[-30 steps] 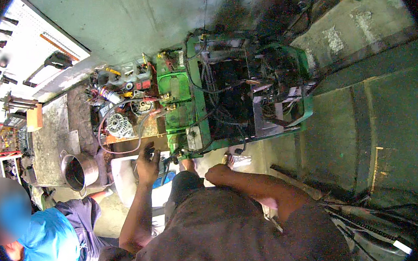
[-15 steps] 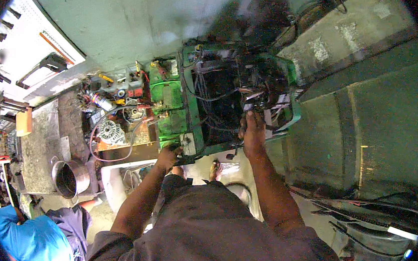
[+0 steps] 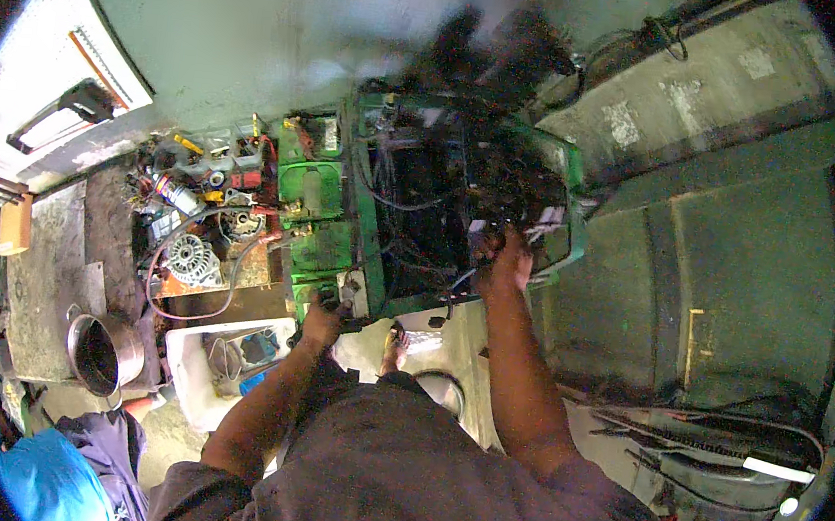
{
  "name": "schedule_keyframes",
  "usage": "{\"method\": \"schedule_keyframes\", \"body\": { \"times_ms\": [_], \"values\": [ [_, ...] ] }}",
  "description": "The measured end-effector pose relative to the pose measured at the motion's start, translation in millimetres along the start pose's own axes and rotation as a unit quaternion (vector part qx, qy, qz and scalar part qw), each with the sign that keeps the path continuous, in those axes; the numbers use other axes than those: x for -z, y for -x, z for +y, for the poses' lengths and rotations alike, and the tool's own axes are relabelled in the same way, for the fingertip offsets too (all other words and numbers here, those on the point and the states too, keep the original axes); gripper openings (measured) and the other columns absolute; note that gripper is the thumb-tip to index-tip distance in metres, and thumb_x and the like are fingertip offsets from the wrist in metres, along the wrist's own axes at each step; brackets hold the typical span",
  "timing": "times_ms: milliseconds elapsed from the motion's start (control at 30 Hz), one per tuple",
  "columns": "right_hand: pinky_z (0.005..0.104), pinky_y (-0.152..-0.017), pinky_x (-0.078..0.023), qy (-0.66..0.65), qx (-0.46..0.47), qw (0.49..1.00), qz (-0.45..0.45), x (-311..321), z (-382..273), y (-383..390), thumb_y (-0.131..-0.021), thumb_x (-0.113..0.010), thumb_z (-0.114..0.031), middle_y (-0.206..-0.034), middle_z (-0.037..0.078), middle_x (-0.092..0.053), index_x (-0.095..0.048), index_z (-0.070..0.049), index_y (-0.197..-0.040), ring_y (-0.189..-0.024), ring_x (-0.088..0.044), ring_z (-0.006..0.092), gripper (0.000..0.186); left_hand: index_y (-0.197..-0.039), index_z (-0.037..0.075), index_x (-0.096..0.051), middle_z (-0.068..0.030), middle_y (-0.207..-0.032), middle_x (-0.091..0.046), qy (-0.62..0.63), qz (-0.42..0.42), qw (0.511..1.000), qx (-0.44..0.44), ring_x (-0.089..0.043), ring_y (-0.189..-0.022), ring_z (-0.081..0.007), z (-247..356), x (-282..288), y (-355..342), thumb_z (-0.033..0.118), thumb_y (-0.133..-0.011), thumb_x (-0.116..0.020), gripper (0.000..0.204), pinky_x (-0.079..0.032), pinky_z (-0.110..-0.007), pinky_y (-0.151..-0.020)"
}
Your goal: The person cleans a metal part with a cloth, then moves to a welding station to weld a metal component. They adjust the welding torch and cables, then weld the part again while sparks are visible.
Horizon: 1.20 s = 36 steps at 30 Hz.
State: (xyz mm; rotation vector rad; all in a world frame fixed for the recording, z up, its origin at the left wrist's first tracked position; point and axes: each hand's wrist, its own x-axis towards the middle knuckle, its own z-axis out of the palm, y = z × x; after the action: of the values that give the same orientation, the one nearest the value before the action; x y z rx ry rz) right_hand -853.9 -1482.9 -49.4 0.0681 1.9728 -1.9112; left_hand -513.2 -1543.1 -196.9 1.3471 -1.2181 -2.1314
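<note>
A green metal machine (image 3: 368,256) with an open frame, dark parts and loose cables stands in front of me. My left hand (image 3: 322,326) is at its near left corner, fingers bent beside a pale plate (image 3: 354,293) with a dark fitting; what they grip is hidden. Further right, my right hand (image 3: 506,261) reaches into the near right part of the frame. Its fingers are curled at a dark part among the wires, too shadowed to name. A thin cable (image 3: 462,281) runs just left of that hand.
Left of the machine, a bench carries an alternator housing (image 3: 192,260), a spray can (image 3: 179,193) and a looped hose (image 3: 156,281). A metal pot (image 3: 117,352) stands nearer. At lower left is another person in blue (image 3: 65,478). A green panel (image 3: 739,261) stands right.
The view has shifted, so most things sit further left. My right hand's fingers have curled and turned inward at the dark part. My left hand stays at the machine's corner.
</note>
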Motion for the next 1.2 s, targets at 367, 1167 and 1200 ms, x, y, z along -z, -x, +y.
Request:
{"method": "schedule_keyframes", "body": {
  "times_ms": [367, 1167, 1200],
  "values": [
    [0.0393, -0.075, -0.056, 0.194, 0.152, 0.953, -0.178, 13.8, -13.1, 36.0, -0.100, -0.066, -0.039, -0.123, 0.010, -0.066, -0.061, -0.004, -0.133, -0.098, -0.065, 0.0246, 0.048, -0.156, 0.006, -0.031, -0.0137, -0.107, -0.064, -0.452, 0.603, 0.494, -0.433, -0.063, -0.094, -0.0296, 303.3, 159.9, 255.6, 0.001, -0.089, -0.070, 0.078, -0.052, -0.041, -0.088],
    [0.0325, -0.076, -0.049, -0.057, -0.080, 0.943, -0.317, 28.1, -67.5, 41.7, -0.098, -0.065, -0.038, -0.112, 0.004, -0.064, -0.065, -0.010, -0.130, -0.094, -0.059, 0.0195, 0.042, -0.144, 0.001, -0.040, -0.0062, -0.079, -0.061, -0.453, 0.458, 0.308, -0.700, -0.060, -0.070, -0.0191, 385.1, 52.3, 447.0, 0.000, -0.087, -0.070, 0.065, -0.050, -0.033, -0.070],
    [0.0332, -0.075, -0.049, -0.055, -0.076, 0.952, -0.291, 25.6, -72.3, 47.0, -0.098, -0.066, -0.038, -0.111, 0.004, -0.064, -0.064, -0.010, -0.130, -0.094, -0.059, 0.0199, 0.043, -0.149, 0.001, -0.036, -0.0052, -0.078, -0.061, -0.441, 0.458, 0.328, -0.699, -0.060, -0.068, -0.0175, 381.7, 56.8, 438.2, 0.000, -0.088, -0.070, 0.070, -0.050, -0.033, -0.069]
  ]
}}
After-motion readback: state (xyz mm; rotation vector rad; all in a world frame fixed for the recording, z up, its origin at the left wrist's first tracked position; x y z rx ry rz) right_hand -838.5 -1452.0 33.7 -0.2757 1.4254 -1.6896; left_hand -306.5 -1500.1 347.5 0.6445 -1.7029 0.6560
